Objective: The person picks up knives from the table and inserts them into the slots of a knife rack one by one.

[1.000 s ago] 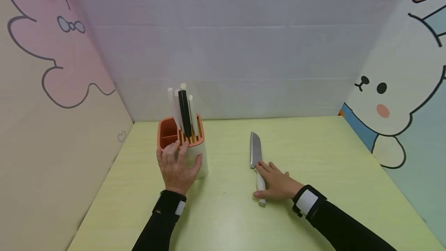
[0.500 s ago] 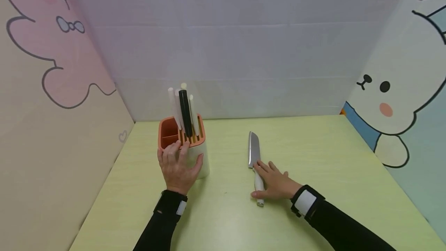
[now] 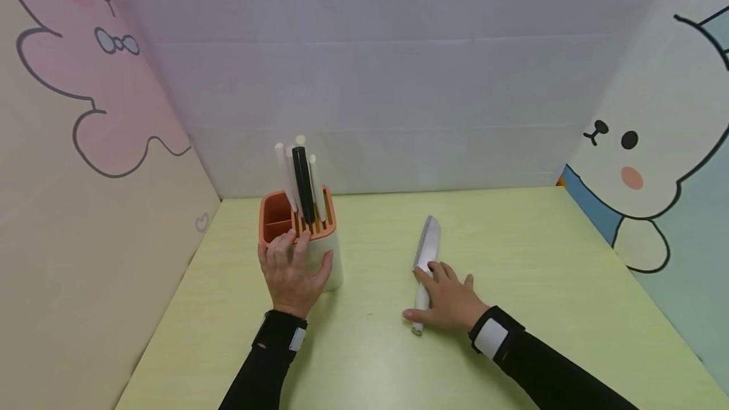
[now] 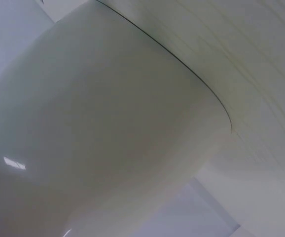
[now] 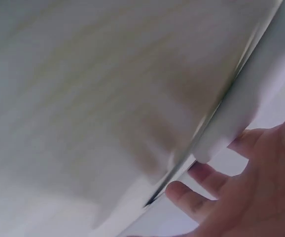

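A kitchen knife [image 3: 428,245] with a broad metal blade and a pale handle lies on the table, tip pointing away and slightly right. My right hand [image 3: 450,299] reaches over its handle with spread fingers, touching it near where the blade begins, thumb across toward the handle end. In the right wrist view its fingertips [image 5: 181,191] come up against the knife [image 5: 226,118]. My left hand [image 3: 293,277] lies against the front of a white knife block [image 3: 326,264] with an orange top. Its fingertips reach the rim; the thumb lies along the front right.
Several white handles [image 3: 317,188] and one black handle [image 3: 303,185] stick up from the block's slots. Open compartments [image 3: 276,209] are at its left. The pale yellow table [image 3: 364,359] meets a plain back wall [image 3: 370,81] and cartoon-printed side walls.
The knife has turned clockwise: its tip has swung right and its handle end slightly left, the right hand shifting slightly with it. The left hand and block have stayed in place.
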